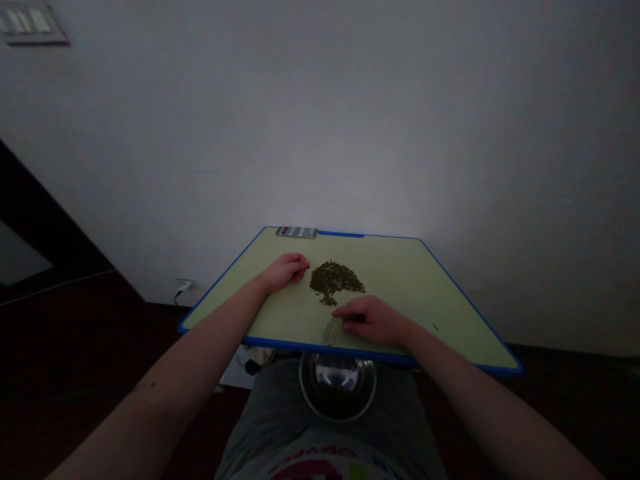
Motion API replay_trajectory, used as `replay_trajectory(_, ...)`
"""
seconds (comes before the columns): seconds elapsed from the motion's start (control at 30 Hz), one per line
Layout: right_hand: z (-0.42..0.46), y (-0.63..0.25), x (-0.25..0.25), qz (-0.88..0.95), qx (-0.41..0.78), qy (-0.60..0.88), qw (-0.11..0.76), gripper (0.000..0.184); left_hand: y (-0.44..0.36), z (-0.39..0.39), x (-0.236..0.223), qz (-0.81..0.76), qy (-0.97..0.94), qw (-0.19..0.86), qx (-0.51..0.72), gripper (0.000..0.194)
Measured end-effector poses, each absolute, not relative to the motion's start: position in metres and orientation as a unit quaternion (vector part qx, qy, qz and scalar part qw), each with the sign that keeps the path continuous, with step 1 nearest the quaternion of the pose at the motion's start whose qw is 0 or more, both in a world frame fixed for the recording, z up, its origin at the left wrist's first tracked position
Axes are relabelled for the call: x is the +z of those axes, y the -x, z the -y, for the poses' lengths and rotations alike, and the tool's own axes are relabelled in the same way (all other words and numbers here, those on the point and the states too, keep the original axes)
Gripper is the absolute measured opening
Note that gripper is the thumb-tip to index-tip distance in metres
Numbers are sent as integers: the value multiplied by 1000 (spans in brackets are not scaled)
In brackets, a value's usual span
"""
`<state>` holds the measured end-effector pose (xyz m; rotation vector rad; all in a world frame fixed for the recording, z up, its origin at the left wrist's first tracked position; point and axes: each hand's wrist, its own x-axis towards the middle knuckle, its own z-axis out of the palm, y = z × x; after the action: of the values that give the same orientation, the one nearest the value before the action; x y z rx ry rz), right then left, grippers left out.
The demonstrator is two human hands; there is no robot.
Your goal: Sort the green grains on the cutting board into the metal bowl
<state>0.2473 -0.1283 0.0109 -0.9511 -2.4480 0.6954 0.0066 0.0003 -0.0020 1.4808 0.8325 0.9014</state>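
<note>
A pile of small green grains point(334, 281) lies in the middle of a pale green board with a blue rim point(450, 293). My left hand point(285, 270) rests on the board just left of the pile, fingers curled loosely inward with nothing visible in them. My right hand point(373, 320) lies on the board just below the pile, fingers bent and pressed to the surface near the pile's lower edge; whether they hold a grain is too small to tell. A steel bowl point(338, 388) sits in my lap under the board's near edge.
A small flat striped object point(297, 232) lies at the board's far edge. Behind is a plain white wall with a socket and plug point(184, 287) low at left. The floor around is dark. A switch panel point(31, 23) is at top left.
</note>
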Motion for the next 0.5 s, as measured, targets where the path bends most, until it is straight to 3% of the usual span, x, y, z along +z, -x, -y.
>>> replay_trajectory(0.5,132,-253,13,848,283,378,239,31,-5,-2,-5,-353,-624,581,386,20)
